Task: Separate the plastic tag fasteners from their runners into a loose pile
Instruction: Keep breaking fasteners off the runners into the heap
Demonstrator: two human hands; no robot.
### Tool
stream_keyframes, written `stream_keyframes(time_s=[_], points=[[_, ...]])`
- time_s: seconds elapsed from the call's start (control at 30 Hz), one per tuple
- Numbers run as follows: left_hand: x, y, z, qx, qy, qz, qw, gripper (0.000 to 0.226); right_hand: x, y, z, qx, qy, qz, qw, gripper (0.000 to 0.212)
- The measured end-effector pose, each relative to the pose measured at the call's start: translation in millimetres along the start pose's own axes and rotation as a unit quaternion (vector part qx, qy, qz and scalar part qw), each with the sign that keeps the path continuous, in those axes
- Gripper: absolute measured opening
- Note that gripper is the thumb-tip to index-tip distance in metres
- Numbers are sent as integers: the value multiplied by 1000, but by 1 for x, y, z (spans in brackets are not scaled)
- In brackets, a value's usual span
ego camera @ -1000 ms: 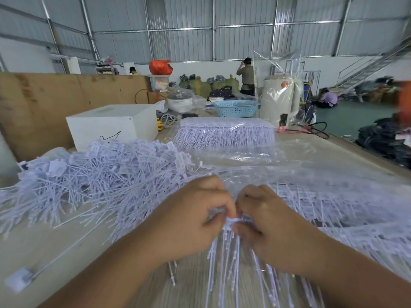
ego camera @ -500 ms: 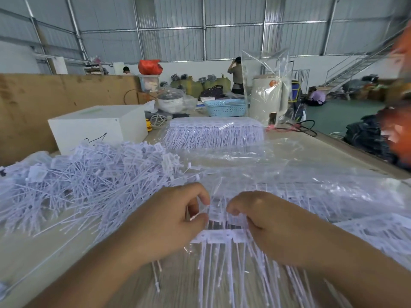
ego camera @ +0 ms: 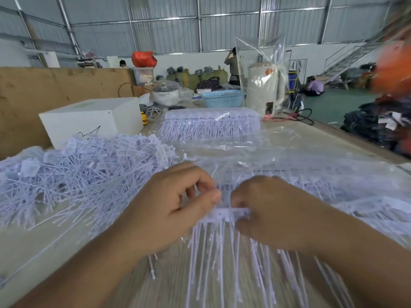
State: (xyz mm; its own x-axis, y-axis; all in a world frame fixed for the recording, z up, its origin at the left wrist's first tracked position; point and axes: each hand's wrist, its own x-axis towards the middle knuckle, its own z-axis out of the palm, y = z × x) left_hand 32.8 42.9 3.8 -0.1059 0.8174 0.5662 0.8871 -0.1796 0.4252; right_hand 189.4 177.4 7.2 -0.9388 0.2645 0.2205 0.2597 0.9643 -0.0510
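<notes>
Loose pile [ego camera: 84,174] left of white box [ego camera: 93,118], bagged fasteners [ego camera: 211,125] beyond.

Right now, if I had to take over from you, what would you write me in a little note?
Left hand and right hand both pinch one strip of fasteners between them, stems hanging toward me.
The loose pile lies to the left on the table.
Done: lots already pulled apart in that pile.
Left: this strip, more strips under the clear plastic bag on the right, and a wrapped bundle farther back.
</notes>
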Motion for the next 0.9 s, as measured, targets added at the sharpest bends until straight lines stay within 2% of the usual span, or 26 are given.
stream_keyframes(time_s=[0.1, 0.2, 0.27, 0.3, 0.37, 0.43, 0.53, 0.6, 0.63, 0.73, 0.8, 0.83, 0.9], points=[[1, 0, 0, 50, -54, -14, 997, 23, 1, 4, -4, 44, 87, -11, 995, 15], [0, -6, 4, 94, -77, -39, 992, 24, 2, 3, -1, 54, 107, -15, 993, 22], [0, -10, 3, 122, -90, -64, 986, 29, 2, 3, -3, 86, 143, -9, 986, 9], [0, -13, 3, 127, -98, -79, 984, 33, 2, 3, -4, 106, 162, -2, 981, 10], [-2, -15, 1, 75, -102, -125, 984, 28, 1, 2, -6, 163, 194, 7, 967, 23], [-2, -15, 0, 5, -96, -157, 983, 26, 0, -1, -6, 213, 219, -2, 952, 20], [1, -17, 4, -55, -110, -181, 976, 44, -1, -4, -4, 202, 244, -29, 948, 15], [7, -15, 6, -158, -87, -239, 954, 38, -2, -4, -4, 209, 252, -37, 944, 15], [10, -12, 5, -227, -76, -269, 933, 43, -2, -3, -5, 231, 247, -37, 940, 17], [10, -10, -4, -382, -32, -273, 882, 75, -3, -3, -4, 278, 198, -43, 939, 19], [8, -9, -14, -439, -7, -283, 853, 79, -2, -5, -2, 275, 175, -50, 944, 17], [10, -9, -17, -449, -5, -274, 851, 79, -2, -7, -1, 279, 167, -49, 944, 20], [10, -8, -20, -419, -23, -239, 876, 74, -1, -9, 0, 289, 153, -46, 944, 29]])
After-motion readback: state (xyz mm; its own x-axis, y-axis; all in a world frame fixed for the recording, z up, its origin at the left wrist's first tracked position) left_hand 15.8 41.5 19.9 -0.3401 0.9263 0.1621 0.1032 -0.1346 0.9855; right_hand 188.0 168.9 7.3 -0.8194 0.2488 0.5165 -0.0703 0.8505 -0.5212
